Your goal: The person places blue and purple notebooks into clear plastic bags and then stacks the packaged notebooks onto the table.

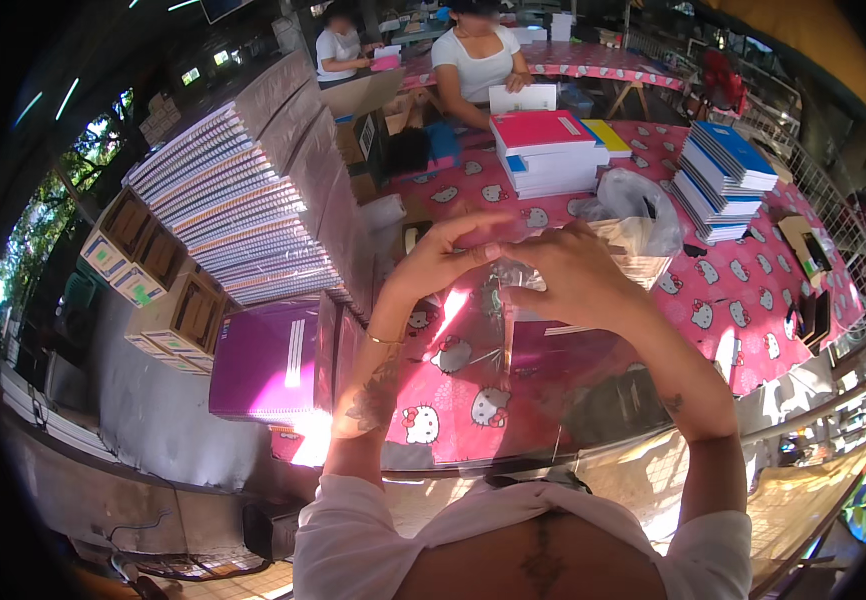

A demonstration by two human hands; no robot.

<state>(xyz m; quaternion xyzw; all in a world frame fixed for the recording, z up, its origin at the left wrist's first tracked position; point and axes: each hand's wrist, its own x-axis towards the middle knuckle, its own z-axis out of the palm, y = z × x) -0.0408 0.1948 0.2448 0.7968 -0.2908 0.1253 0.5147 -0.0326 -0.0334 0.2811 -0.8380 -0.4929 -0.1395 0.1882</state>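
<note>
Head view, items listed from the hands outward. Left hand [448, 258]: raised over the near table edge, fingers bent toward the other hand, thumb extended. Right hand [578, 268]: arched palm-down just beside it, thumb and fingers spread. Whether film is pinched by either hand cannot be told; nothing solid is seen clasped. Clear plastic film [509, 335]: located below and between the hands, its edge upright and glossy. Dark purple item [578, 350], seemingly a notebook: located beneath the right hand, partly hidden; the hands are probably centred here so that film and cover can be reached together.

Purple notebook pack [265, 355]: set flat at left, cover up, white lines showing. Tall stack of spiral-bound notebooks [223, 205]: placed behind it, leaning somewhat in this bent view; likely kept within arm's reach. Cardboard boxes [185, 315]: stored farther left. Red-topped stack [545, 130] and blue-topped stack [731, 160]: placed toward the far side, apart, perhaps sorted by cover colour. Crumpled plastic bag [643, 205]: lying beyond the right hand. Patterned pink tablecloth [701, 285]: spread beneath. Co-worker [473, 62]: stationed opposite, behind the red-topped stack.
</note>
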